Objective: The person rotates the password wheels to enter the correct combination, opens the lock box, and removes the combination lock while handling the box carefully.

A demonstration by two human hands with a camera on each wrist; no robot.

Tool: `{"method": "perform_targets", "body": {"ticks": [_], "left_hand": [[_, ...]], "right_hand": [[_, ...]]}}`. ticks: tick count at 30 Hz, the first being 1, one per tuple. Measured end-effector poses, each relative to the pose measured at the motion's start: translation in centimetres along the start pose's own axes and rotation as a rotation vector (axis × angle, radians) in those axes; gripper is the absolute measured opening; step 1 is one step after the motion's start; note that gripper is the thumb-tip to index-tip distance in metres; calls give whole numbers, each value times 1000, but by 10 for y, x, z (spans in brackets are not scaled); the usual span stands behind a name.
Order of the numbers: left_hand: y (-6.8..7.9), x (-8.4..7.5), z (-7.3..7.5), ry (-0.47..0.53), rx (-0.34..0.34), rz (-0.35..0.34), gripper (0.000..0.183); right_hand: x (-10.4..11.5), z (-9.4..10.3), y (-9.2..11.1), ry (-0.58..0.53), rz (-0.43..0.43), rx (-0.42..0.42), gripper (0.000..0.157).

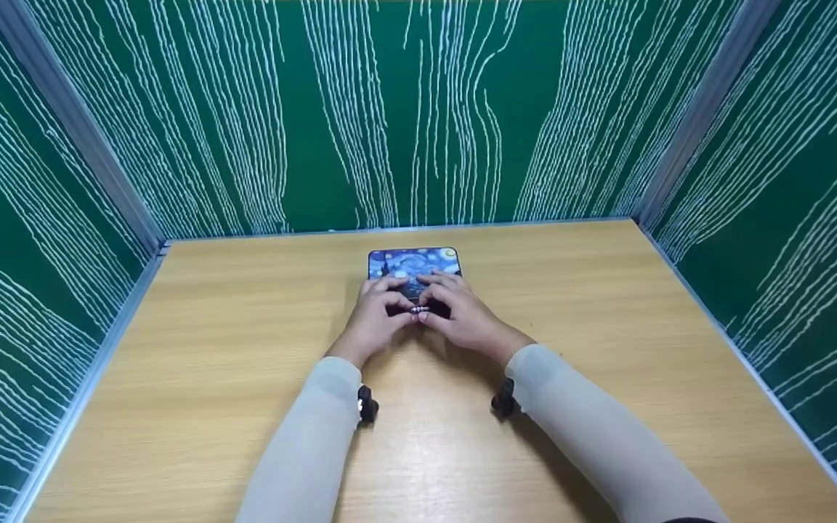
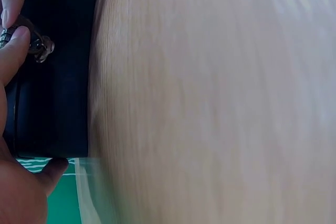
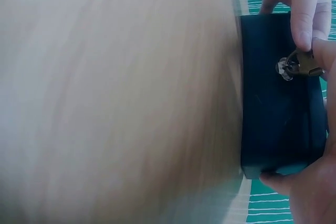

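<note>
The dark box sits closed, a brassy padlock in front.

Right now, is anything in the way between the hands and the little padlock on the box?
Nothing that I can see. The left hand and the right hand both pinch the combination padlock, which hangs from the front of the starry-topped box.
</note>
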State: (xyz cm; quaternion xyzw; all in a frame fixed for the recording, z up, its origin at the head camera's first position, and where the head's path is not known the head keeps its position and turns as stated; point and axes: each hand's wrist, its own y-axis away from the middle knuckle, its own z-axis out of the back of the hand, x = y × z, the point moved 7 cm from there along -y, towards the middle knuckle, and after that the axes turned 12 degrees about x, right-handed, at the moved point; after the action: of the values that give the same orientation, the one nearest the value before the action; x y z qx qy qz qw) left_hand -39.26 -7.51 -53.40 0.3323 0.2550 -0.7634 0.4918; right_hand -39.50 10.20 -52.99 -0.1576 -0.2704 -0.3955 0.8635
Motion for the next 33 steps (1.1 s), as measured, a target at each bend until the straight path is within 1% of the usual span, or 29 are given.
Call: {"method": "perform_targets", "body": {"ticks": [5, 13, 23, 30, 33], "left_hand": [[0, -1, 0, -7, 0, 7, 8], [3, -3, 1, -16, -2, -20, 6], [4, -3, 1, -17, -1, -9, 5], [3, -3, 1, -4, -4, -16, 4], [4, -2, 1, 0, -6, -14, 5]], "right_hand": [[-1, 0, 1, -5, 2, -3, 22], [3, 2, 0, 2, 52, -26, 18], [3, 1, -1, -8, 36, -22, 16], [1, 1, 0, -19, 12, -3, 20], [1, 1, -1, -15, 17, -2, 21]]}}
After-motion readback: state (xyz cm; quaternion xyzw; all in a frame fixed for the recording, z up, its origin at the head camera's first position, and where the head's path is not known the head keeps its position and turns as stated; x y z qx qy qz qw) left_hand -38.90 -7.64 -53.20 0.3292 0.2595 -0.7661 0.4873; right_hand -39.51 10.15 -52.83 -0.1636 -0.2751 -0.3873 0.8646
